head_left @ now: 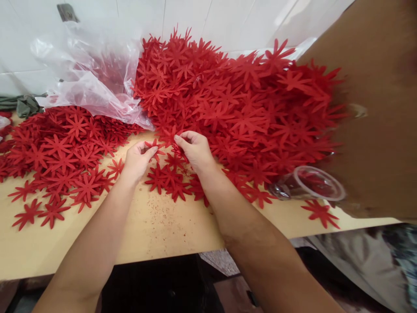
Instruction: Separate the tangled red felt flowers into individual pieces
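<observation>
My left hand (137, 160) pinches a red flower-shaped cutout (157, 150) between thumb and fingers, just above the table. Close by on the right, my right hand (196, 152) has thumb and forefinger pressed together at the edge of the big pile. A red petal shape touches those fingertips, but whether they grip it I cannot tell. Under and between the hands lie several loose red flowers (169, 179). The large heap of red flowers (234, 104) rises behind my right hand, and a lower heap (61, 152) spreads left of my left hand.
A clear plastic bag (97, 87) slumps at the back left against the white wall (182, 17). On the right, a clear plastic cup (319, 182) lies tipped beside a cardboard box (374, 121). Red crumbs dot the wooden table (137, 234) near its front edge.
</observation>
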{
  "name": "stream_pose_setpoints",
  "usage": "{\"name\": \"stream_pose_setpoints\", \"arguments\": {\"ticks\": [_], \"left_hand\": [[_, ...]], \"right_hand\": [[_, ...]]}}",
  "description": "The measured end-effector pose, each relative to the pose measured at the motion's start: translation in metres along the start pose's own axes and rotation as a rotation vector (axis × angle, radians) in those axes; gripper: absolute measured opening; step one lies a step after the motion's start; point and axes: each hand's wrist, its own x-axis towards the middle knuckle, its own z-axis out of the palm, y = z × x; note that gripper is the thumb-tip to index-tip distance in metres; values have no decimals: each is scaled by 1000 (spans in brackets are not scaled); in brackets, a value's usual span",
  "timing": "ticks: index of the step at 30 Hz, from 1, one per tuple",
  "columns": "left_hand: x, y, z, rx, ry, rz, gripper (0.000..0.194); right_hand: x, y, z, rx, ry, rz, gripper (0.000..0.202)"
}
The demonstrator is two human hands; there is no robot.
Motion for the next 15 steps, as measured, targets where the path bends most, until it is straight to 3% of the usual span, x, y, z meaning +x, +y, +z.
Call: {"name": "stream_pose_setpoints", "arguments": {"ticks": [4, 9, 12, 15], "left_hand": [[1, 1, 2, 93, 14, 6, 10], [-1, 2, 4, 183, 84, 2, 19], [-2, 1, 4, 151, 88, -7, 22], [-2, 1, 4, 60, 34, -17, 12]], "right_hand": [[1, -1, -3, -11, 1, -10, 27], [-4, -10, 1, 194, -107, 101, 25], [-5, -13, 4, 253, -92, 153, 28], [-5, -13, 5, 275, -74, 181, 31]]}}
